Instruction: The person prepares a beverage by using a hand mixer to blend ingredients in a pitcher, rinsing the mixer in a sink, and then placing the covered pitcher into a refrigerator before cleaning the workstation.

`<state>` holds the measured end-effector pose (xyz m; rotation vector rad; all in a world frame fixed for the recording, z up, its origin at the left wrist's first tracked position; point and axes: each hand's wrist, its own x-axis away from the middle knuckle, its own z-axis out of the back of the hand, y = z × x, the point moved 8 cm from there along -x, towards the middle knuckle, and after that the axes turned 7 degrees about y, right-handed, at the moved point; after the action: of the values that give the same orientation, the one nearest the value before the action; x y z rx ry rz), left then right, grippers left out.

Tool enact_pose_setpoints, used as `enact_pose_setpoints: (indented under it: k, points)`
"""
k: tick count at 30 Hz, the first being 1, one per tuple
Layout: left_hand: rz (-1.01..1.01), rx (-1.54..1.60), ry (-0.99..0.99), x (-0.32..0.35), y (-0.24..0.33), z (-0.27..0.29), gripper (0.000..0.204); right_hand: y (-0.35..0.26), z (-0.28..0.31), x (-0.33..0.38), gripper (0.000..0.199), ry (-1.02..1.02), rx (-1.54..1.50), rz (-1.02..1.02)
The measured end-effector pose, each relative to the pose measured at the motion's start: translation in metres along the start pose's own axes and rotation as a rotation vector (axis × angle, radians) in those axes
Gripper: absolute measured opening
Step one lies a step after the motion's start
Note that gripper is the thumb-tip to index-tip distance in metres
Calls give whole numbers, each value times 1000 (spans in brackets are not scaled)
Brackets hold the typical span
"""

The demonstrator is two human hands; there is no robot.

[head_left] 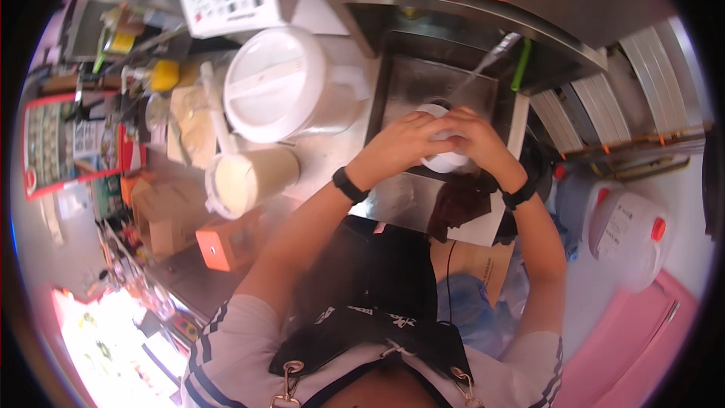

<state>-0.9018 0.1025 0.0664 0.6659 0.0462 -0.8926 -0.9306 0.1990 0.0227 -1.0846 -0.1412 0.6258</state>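
Note:
Over the metal sink, my left hand and my right hand meet around a smooth white container, possibly a cup. Fingers of both hands curl over it and hide much of its shape. A metal faucet reaches in from the far right of the basin, and a thin streak like running water slants from it toward the container. On the sink's near edge, just below my right hand, lies a crumpled dark brown cloth.
Left of the sink stand a large white lidded bucket and a cream-filled pitcher. A green-handled tool hangs at the basin's right wall. Red-capped plastic jugs and a pink cabinet are to my right. An orange box sits at left.

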Motion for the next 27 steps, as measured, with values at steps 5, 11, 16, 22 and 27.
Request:
enact_pose_setpoints:
  k: [5,11,16,22,27]
  points:
    - [122,-65,190,20,19,33,75,7,17,19,29,238,189,-62]
    - [336,117,325,115,56,63,61,39,49,44,26,481,272,-402]
    - [389,127,349,247,74,66,36,29,43,53,25,697,114,-490]
    - [880,-30,1022,413,5,142,60,66,12,108,30,553,-269,-748]
    - [524,245,1267,428,-81,164,36,56,-26,93,36,610,-214,-849]
